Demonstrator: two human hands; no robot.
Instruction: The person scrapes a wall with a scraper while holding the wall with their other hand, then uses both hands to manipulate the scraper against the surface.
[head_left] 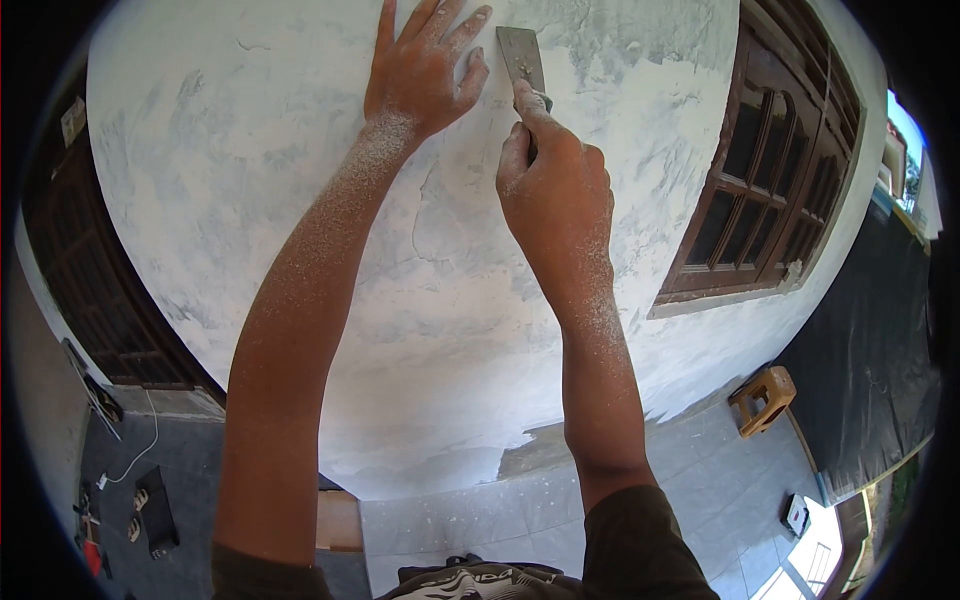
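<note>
My right hand (556, 185) is closed round the handle of a putty knife (522, 57), its index finger laid along the tool toward the blade. The metal blade points up against the white wall (470, 330), and specks of material cling to it. To the left of the knife, my left hand (425, 65) lies on the wall with fingers spread, holding nothing. Pale dust covers both wrists and forearms. The wall is patchy white and grey, with a thin crack below my hands.
A brown wooden window (762, 170) is set in the wall at right, and a dark wooden door (85, 260) at left. A brown stool (763, 400) stands on the grey tiled floor (690, 470). A white cable (152, 430) and sandals (137, 510) lie at lower left.
</note>
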